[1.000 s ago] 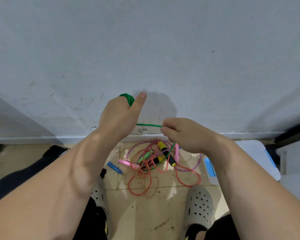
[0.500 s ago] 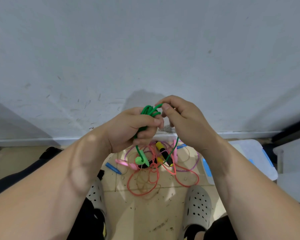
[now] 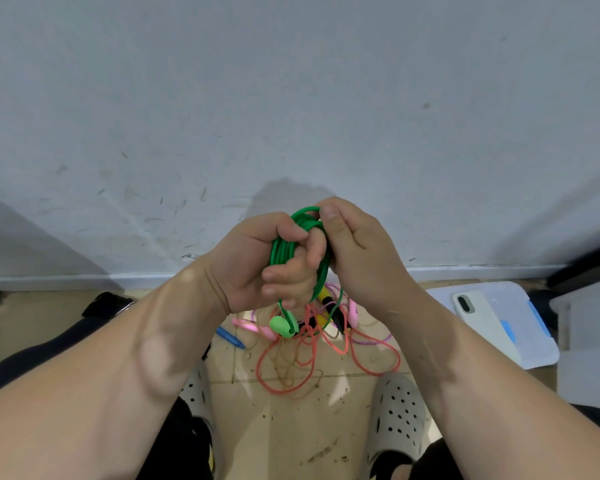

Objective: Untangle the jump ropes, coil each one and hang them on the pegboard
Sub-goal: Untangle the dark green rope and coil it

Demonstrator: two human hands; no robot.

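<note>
A green jump rope (image 3: 280,250) is wound in several loops around my left hand (image 3: 257,261), whose curled fingers grip the coil. Its light green handle (image 3: 282,326) dangles just below that hand. My right hand (image 3: 355,251) pinches the top loop of the green rope between thumb and fingers. On the floor below lies a tangle: an orange rope (image 3: 326,358), a purple speckled rope (image 3: 374,340), pink handles (image 3: 253,328) and a yellow and black handle (image 3: 329,308). No pegboard is in view.
A grey wall (image 3: 291,98) fills the upper view, with a baseboard below. A blue handle (image 3: 230,337) lies left of the tangle. A white lidded bin (image 3: 520,327) with a phone (image 3: 478,323) on top stands at the right. My two perforated clogs (image 3: 399,417) flank the floor tiles.
My right hand has risen and carried the green rope up over my left hand, adding a loop. Both hands came together, and the green handle lifted off the floor pile.
</note>
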